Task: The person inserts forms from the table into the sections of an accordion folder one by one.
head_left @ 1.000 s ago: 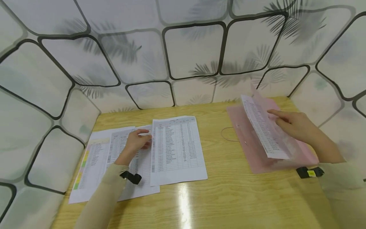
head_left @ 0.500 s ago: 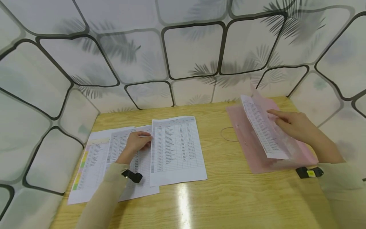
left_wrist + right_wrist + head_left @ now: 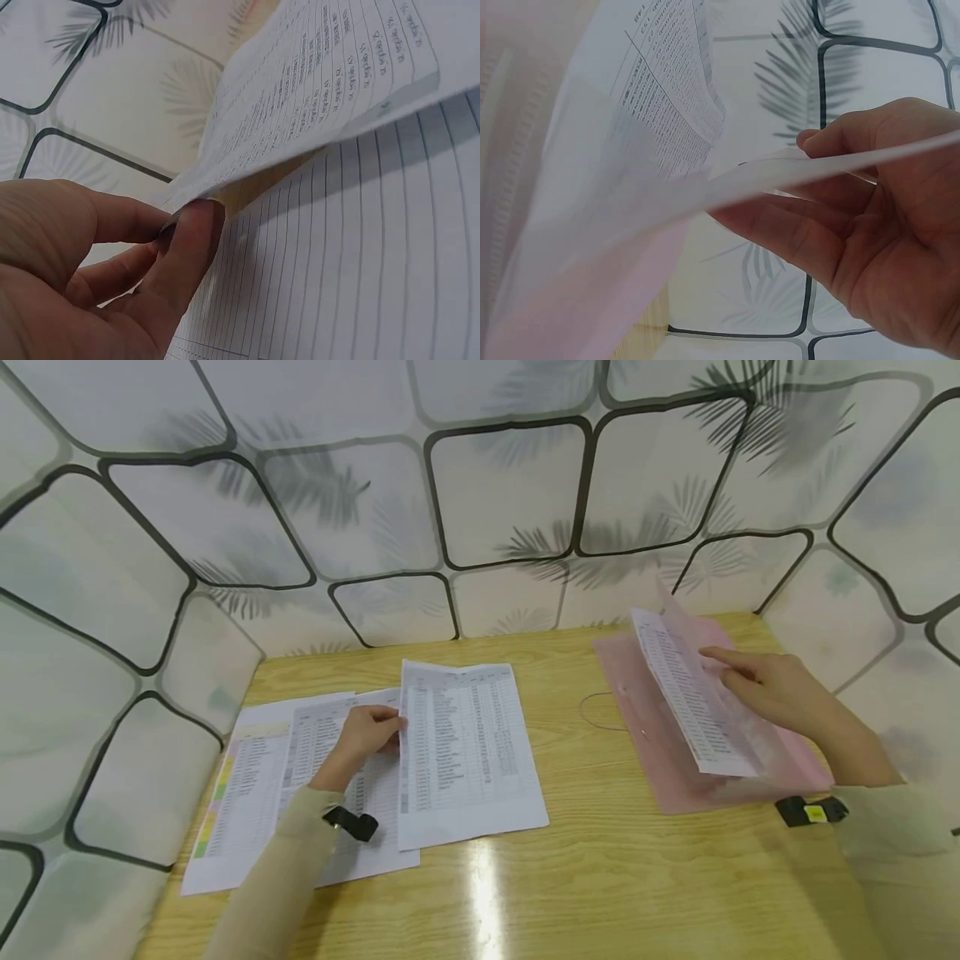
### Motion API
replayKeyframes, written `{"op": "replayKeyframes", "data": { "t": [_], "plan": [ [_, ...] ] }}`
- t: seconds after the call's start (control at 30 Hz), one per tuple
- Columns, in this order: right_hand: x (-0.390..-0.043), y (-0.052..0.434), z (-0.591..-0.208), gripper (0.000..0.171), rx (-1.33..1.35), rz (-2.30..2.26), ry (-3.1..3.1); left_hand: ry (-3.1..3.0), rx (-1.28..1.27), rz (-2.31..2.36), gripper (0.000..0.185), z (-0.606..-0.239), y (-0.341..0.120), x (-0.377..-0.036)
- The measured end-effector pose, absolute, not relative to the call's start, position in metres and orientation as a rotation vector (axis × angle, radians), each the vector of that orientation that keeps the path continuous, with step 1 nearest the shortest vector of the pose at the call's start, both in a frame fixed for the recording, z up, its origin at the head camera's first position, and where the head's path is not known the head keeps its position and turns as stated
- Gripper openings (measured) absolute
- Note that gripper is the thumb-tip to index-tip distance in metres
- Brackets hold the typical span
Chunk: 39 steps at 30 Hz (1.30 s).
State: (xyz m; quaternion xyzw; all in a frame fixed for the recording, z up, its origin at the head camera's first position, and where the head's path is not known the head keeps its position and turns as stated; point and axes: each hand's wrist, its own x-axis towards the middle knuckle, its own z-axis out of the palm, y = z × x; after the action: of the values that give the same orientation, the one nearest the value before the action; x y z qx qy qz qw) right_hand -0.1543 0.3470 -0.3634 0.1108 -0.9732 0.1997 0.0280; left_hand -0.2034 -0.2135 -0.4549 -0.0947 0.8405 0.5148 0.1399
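Two edges pinched: left hand (image 3: 366,733), printed sheet (image 3: 468,756); right hand (image 3: 776,689), pink flap (image 3: 688,631); tabletop (image 3: 588,793) stretches between

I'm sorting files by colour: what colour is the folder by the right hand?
The folder is pink; the head view shows it best.

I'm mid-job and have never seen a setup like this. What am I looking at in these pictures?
No machine is shown: these are one person's two bare hands. The wide picture comes from a head-worn camera looking forward and down; the two close ones come from cameras on the wrists. On the yellow wood-grain table lie overlapping white paper sheets printed with tables and, to the right, an open pink plastic folder. The left hand pinches the raised left edge of the rightmost white sheet in that group. The right hand holds up the folder's thin translucent flap; a tilted white printed page stands next to it.
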Motion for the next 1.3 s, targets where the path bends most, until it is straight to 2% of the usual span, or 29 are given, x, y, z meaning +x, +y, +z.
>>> {"op": "replayKeyframes", "data": {
  "t": [0.23,0.57,1.3],
  "plan": [
    [-0.155,0.346,-0.363,0.044,0.354,0.619,-2.999,2.286,-0.216,1.634,0.049,-0.451,-0.215,-0.203],
    [-0.156,0.344,-0.363,0.044,0.338,0.617,-3.011,2.119,-0.172,1.795,0.056,-0.444,-0.202,-0.203],
    [-0.157,0.342,-0.364,0.044,0.353,0.659,-3.024,1.924,-0.109,1.998,0.044,-0.431,-0.13,-0.22]
  ]
}}
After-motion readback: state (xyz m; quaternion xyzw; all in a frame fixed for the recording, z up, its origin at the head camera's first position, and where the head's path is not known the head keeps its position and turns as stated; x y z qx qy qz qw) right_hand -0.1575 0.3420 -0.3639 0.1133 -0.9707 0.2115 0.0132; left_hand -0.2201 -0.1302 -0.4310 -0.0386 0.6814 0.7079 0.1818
